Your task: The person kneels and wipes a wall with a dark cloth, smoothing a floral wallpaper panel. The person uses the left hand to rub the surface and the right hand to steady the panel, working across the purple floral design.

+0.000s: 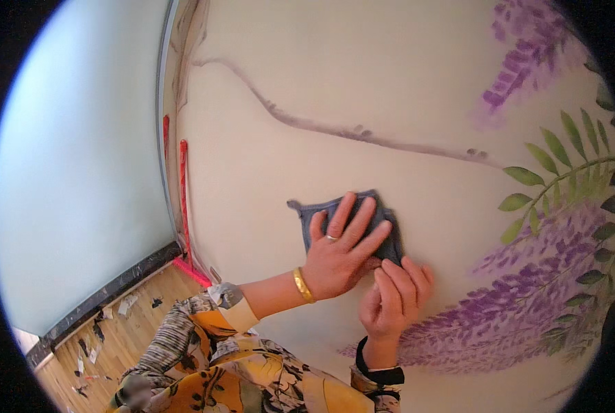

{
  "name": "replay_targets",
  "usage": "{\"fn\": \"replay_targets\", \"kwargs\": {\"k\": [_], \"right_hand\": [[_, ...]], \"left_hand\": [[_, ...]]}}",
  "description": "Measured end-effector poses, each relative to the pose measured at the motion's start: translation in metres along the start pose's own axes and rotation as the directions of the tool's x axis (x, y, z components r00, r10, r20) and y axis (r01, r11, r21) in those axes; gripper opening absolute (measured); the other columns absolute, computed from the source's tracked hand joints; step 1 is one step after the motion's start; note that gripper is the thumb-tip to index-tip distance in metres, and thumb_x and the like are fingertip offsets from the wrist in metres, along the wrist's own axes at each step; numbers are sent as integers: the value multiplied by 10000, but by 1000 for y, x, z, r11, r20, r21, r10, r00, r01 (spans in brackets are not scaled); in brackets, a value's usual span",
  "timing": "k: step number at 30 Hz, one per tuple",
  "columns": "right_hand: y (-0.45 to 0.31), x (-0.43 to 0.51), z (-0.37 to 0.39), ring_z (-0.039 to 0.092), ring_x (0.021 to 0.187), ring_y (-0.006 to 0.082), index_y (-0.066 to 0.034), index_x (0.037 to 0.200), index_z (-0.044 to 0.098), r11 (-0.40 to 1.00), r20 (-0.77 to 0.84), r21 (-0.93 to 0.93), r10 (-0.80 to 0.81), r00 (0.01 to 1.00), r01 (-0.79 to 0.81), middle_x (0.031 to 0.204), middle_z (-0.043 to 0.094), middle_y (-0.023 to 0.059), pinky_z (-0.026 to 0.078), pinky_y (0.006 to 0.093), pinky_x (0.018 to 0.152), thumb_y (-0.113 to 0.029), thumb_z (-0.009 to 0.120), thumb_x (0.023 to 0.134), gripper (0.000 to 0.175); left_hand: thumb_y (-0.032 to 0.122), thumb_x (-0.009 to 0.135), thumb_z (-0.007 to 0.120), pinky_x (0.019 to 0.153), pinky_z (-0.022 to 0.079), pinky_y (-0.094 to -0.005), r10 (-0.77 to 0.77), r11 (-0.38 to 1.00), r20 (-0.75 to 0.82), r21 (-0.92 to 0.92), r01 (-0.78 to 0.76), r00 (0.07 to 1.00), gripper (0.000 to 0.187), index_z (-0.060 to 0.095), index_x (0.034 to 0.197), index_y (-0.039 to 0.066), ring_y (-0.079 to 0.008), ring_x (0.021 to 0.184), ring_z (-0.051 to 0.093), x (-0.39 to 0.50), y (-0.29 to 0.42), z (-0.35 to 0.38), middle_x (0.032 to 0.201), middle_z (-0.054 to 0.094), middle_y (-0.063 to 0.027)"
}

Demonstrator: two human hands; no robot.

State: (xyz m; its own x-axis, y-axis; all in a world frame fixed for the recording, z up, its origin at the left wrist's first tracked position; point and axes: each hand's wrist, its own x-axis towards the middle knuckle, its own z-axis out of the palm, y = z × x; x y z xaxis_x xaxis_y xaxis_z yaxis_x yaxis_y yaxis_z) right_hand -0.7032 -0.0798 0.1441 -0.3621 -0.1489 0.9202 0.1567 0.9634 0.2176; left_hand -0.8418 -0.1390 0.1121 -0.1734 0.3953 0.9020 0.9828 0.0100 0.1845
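Observation:
A dark blue-grey folded cloth (312, 209) with a small hanging loop at its upper left corner lies against a pale painted wall surface. Spread fingers of my left hand (338, 258) hold it flat there from on top. That hand wears a ring, and a gold bangle sits on its wrist. Close beside the left thumb, my right hand (395, 299) has its fingers curled in at the cloth's lower right corner, apparently pinching it. The palm side of the left hand is hidden.
Purple wisteria blossoms (529, 289), green leaves (558, 147) and a grey-brown branch (328, 129) are painted on the wall. A pink-headed broom (191, 271) with a red handle leans in the corner by a frosted glass panel (85, 155). Scraps litter the wooden floor (132, 330).

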Motion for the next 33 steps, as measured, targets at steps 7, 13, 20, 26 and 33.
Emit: {"fn": "replay_targets", "kwargs": {"k": [7, 13, 20, 26, 33], "right_hand": [[14, 34, -17, 575, 1129, 300, -108, 1056, 644, 992, -92, -123, 3, 996, -15, 1144, 660, 56, 383, 511, 1038, -30, 573, 874, 210], [27, 45, -6, 546, 1178, 306, -103, 1039, 667, 955, -91, -297, -18, 996, -10, 1147, 658, 52, 390, 505, 1009, 1, 588, 833, 244], [31, 40, -4, 528, 1215, 317, -113, 1021, 660, 949, -67, -314, -23, 997, 1, 1163, 655, 44, 340, 519, 1060, -31, 575, 862, 198], [26, 44, 2, 489, 1289, 351, -128, 1071, 645, 934, -51, -355, 9, 999, -27, 1216, 645, 62, 237, 546, 1133, -51, 568, 885, 215], [26, 34, -10, 460, 1329, 361, -149, 1030, 677, 896, -46, -442, 28, 999, -45, 1277, 625, 62, 129, 566, 1178, -74, 566, 882, 200]], "left_hand": [[554, 876, 559, 1098, 24, -689, 100, 989, -122, 119, -85, 987, 623, 533, 1410, 233, -466, 1460, 193, 58, 3, -3, 1571, 268, -248], [297, 794, 617, 1120, 104, -655, -55, 984, -248, 150, 95, 967, 663, 501, 1423, 118, -451, 1470, 175, 83, -19, -21, 1592, 214, -248], [330, 827, 619, 1052, 120, -739, -198, 967, -282, 103, 235, 939, 651, 494, 1434, 134, -473, 1464, 157, 51, -35, -6, 1592, 210, -243], [401, 843, 588, 1099, 61, -704, -43, 990, -211, 124, 70, 977, 637, 510, 1422, 149, -471, 1474, 137, 58, -25, -11, 1598, 191, -250], [271, 843, 557, 1117, 115, -667, -209, 955, -318, 138, 263, 925, 659, 431, 1470, 114, -437, 1480, 145, 83, -42, -29, 1608, 179, -213]]}}
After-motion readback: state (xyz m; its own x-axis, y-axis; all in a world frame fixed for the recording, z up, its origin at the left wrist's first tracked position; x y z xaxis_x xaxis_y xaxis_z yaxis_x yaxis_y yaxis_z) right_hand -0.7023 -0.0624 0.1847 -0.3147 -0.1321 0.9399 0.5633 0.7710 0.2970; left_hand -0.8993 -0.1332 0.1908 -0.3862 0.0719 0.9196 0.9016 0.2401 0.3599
